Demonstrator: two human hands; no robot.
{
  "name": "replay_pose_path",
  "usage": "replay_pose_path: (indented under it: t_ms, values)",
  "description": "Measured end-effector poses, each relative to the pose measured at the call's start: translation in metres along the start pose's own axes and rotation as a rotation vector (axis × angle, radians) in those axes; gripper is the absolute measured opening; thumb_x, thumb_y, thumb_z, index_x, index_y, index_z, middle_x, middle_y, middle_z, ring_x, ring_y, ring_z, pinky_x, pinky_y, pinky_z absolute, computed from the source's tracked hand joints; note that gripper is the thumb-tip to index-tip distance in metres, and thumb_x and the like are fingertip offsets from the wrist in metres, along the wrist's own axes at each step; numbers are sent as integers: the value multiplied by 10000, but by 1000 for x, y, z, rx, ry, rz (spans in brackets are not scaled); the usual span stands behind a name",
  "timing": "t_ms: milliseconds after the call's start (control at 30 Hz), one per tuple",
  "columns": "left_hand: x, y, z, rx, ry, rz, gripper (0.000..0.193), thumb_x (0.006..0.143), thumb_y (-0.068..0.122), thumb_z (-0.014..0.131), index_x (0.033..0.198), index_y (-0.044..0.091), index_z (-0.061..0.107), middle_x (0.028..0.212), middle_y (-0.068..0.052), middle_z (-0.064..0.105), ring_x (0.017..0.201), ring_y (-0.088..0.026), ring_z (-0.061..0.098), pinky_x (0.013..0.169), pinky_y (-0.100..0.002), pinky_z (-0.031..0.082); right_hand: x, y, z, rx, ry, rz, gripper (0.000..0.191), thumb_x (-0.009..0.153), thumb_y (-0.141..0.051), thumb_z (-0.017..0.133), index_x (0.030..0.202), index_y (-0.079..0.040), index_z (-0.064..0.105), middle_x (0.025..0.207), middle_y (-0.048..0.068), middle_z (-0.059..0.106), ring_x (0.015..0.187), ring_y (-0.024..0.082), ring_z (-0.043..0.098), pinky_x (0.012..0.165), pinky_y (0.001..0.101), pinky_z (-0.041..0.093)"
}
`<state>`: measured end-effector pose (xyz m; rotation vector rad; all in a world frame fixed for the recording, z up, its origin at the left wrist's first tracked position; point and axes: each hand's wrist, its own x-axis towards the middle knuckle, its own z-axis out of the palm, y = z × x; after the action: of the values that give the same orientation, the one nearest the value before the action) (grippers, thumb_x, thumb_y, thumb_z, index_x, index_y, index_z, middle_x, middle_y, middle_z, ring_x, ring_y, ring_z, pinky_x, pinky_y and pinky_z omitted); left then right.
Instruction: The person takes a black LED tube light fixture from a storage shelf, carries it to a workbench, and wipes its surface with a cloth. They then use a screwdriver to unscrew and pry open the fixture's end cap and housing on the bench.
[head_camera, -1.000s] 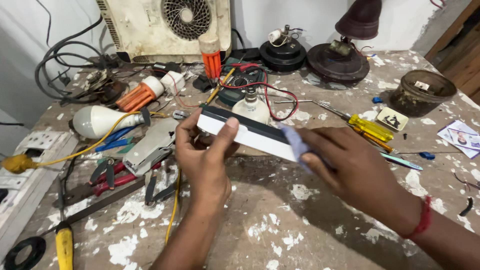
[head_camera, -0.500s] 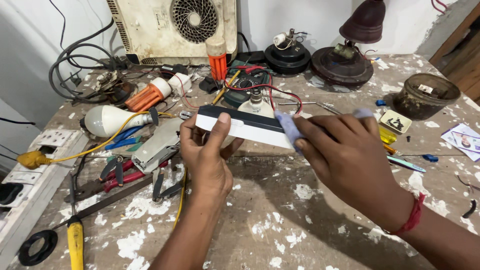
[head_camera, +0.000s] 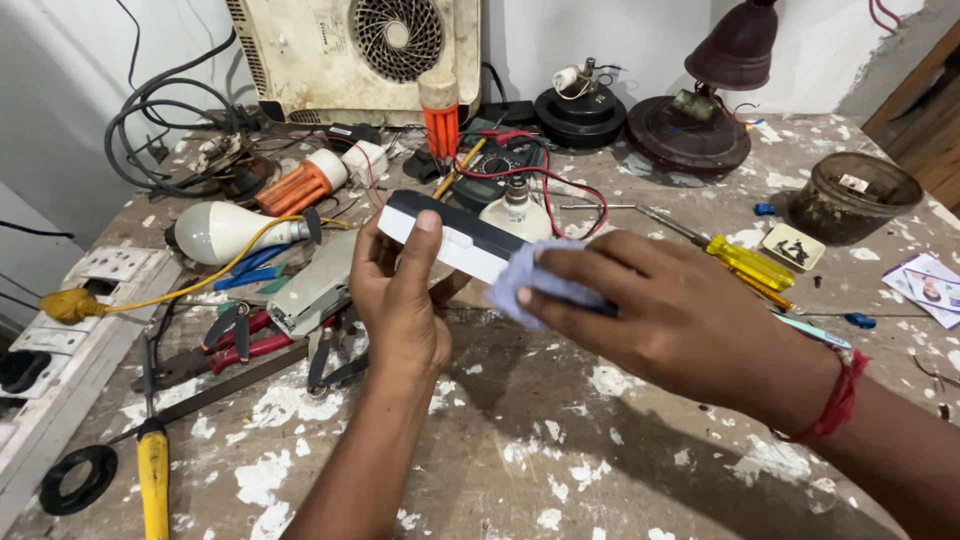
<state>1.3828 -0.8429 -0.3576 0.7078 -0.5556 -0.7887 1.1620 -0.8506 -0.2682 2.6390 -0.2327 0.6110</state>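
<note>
the long white-and-black device (head_camera: 455, 240) is held up just above the bench (head_camera: 560, 450), its left end clamped in the grip of the left hand (head_camera: 400, 300), thumb laid across the white face. the right hand (head_camera: 680, 315) is closed on a pale blue cloth (head_camera: 535, 285), which is pressed against the device's right part. the wiping seems to be midway: the left stretch of the white face is bare, the rest is covered. just behind are a multimeter (head_camera: 495, 165) with red leads and a bulb (head_camera: 235, 232); pliers (head_camera: 250, 340) lie left, a yellow screwdriver (head_camera: 740, 262) right. nothing blocks the hands.
</note>
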Motion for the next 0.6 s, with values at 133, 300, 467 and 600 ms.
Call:
replay_pose_path:
  t_ms: [133, 300, 467, 600]
  values:
    - [5, -2, -5, 33, -9, -50, 500, 844, 299, 808, 1261, 86, 634, 1042, 1, 665, 856, -97, 672, 604, -290, 600, -5, -4, 1, 61, -27, -62, 460, 797, -169, 726, 1255, -141, 703, 1260, 111, 670, 1008, 256, 650, 753, 393, 577]
    - [7, -4, -9, -28, -133, -7, 650, 851, 266, 819, 1404, 23, 579, 1115, -55, 690, 947, -138, 681, 744, -309, 597, 3, -6, 18, 126, -60, 77, 511, 880, -361, 724, 1360, -219, 626, 1324, 166, 572, 986, 301, 635, 667, 370, 579]
    - [6, -3, -9, -104, -288, 39, 746, 851, 148, 847, 1480, -42, 493, 1185, -114, 682, 1067, -165, 664, 953, -319, 565, 19, -3, 33, 148, -212, 278, 678, 947, -445, 596, 1546, -241, 354, 1432, 233, 426, 1042, 431, 632, 665, 457, 581]
    - [8, 2, -9, -89, -319, 83, 796, 827, 124, 865, 1493, -69, 474, 1264, -137, 671, 1127, -177, 655, 989, -321, 548, 27, -13, 47, 231, -116, 374, 782, 979, -443, 548, 1584, -78, 214, 1447, 266, 463, 1029, 424, 646, 717, 488, 567]
